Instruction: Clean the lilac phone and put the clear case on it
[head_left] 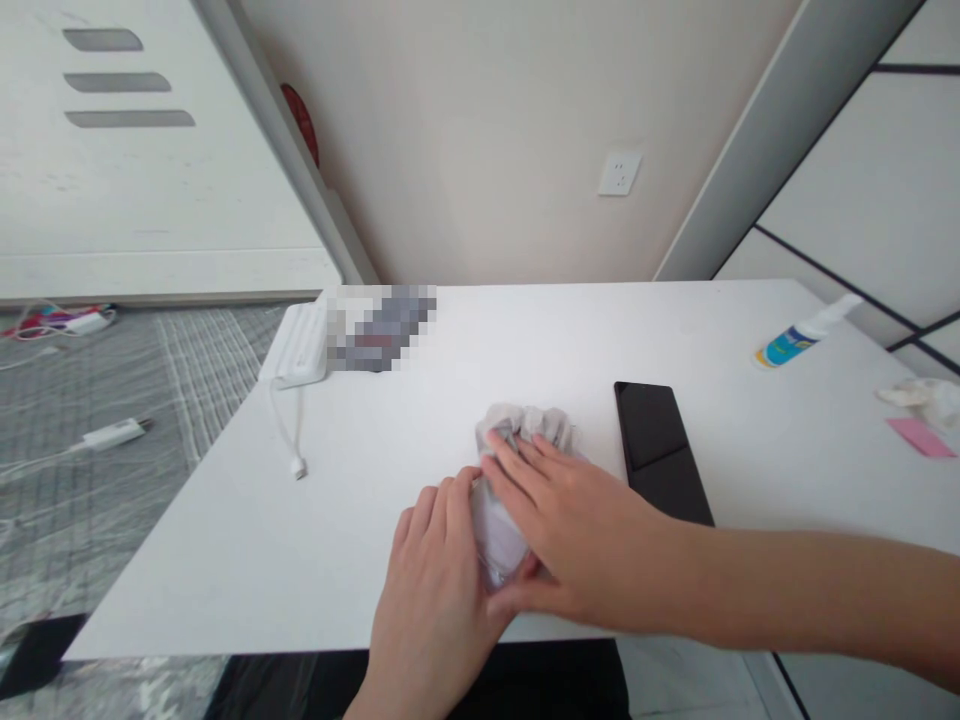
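A crumpled pale grey cloth (pixel 517 425) lies bunched on the white table (pixel 315 560), near its front edge. My left hand (pixel 435 570) grips the near left side of the bundle with its fingers curled against it. My right hand (pixel 562 525) comes from the right and lies across the top, fingers spread over the folds. Between the hands, a smooth paler stretch of the cloth (pixel 499 535) shows. The hands hide most of the bundle's middle.
A black phone (pixel 651 450) lies just right of the hands. Farther right are a spray bottle (pixel 802 338), a white tissue (pixel 919 400) and a pink note (pixel 921 437). A white cabled device (pixel 296 345) and a pixelated object (pixel 379 330) sit back left.
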